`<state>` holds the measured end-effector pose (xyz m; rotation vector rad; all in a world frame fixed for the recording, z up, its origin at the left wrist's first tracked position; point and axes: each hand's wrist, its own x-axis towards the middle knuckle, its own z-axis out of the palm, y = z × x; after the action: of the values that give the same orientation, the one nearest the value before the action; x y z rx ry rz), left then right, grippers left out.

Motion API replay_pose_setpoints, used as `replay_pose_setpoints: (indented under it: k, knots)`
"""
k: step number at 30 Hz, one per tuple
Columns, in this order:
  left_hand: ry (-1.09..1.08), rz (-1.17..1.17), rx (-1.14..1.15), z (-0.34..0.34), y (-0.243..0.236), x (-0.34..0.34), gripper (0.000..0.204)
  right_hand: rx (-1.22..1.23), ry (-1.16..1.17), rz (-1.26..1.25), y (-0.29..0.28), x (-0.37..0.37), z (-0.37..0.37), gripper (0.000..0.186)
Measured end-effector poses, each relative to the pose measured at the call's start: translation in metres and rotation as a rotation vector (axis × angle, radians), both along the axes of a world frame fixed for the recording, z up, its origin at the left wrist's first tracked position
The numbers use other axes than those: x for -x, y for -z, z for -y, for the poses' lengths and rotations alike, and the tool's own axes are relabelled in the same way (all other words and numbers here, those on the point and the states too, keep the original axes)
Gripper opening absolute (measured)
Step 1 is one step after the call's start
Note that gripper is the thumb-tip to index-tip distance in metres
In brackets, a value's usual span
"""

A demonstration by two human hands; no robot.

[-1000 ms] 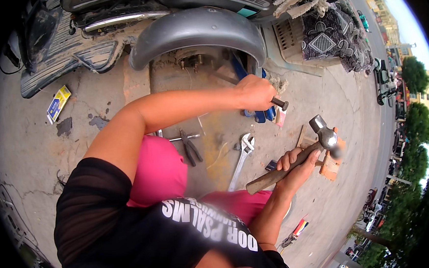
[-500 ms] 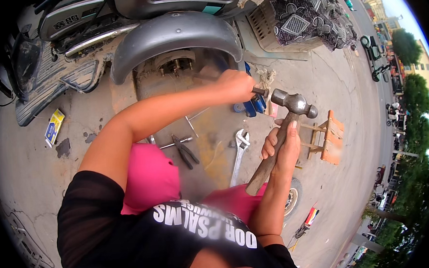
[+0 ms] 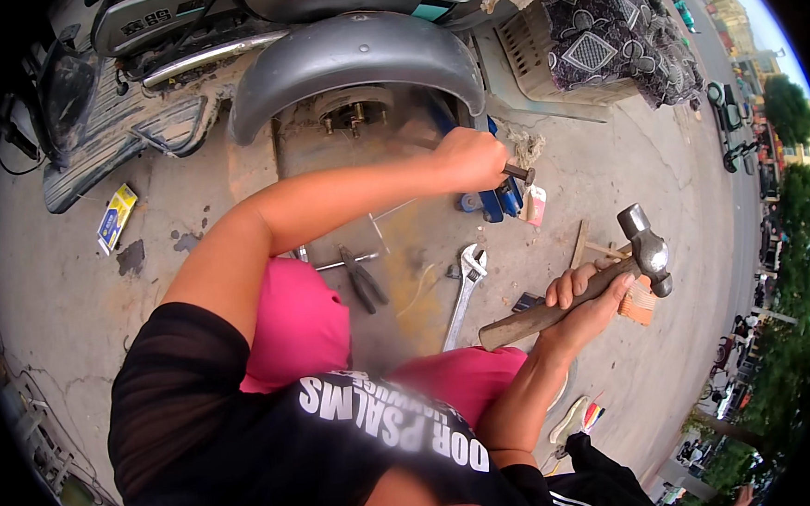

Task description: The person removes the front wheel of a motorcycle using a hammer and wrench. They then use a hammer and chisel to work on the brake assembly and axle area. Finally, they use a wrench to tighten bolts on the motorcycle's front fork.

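Observation:
My left hand is closed round a dark metal rod with a flat round end, which points at the wheel hub under the grey fender. The rod's far end is blurred, so I cannot tell whether it touches the hub. Threaded studs stick out of the hub. Lower and to the right, my right hand grips the wooden handle of a ball-peen hammer. Its steel head is held up and to the right, well apart from the rod.
Pliers and an adjustable wrench lie on the ground before my knees. A blue jack stands by the fender, with a cloth-covered crate beyond. A small stool is partly behind my right hand. Another person's shoe shows lower right.
My right hand has swung the hammer right and away from the rod. My left hand keeps its hold on the rod. Another person's leg and shoe have come in at lower right.

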<state>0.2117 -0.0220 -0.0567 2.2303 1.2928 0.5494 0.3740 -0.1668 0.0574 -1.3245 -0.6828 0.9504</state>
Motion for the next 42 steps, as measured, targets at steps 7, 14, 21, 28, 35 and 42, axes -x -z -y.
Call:
replay_pose_setpoints:
  k: [7, 14, 21, 28, 35, 42]
  knots:
    - [-0.011, 0.017, 0.005, -0.001, -0.003, -0.003, 0.021, 0.129, -0.186, 0.028, 0.000, 0.009, -0.002, 0.049]
    - [-0.007, -0.001, -0.029, 0.001, 0.001, 0.000, 0.023, 0.255, -0.334, 0.094, 0.012, 0.022, -0.001, 0.046]
    - [-0.045, 0.163, -0.163, 0.009, -0.004, 0.009, 0.032, -0.079, -0.238, 0.154, 0.005, 0.026, 0.011, 0.047]
    - [-0.065, 0.267, -0.229, 0.020, -0.009, 0.029, 0.030, -0.193, -0.207, 0.162, -0.018, 0.028, 0.017, 0.050]
    - [-0.053, 0.399, -0.302, 0.024, -0.005, 0.039, 0.022, 0.056, -0.335, 0.252, -0.024, 0.048, 0.019, 0.046]
    - [-0.080, 0.384, -0.256, 0.026, -0.009, 0.044, 0.021, 0.122, -0.508, 0.443, -0.009, 0.058, 0.022, 0.038]
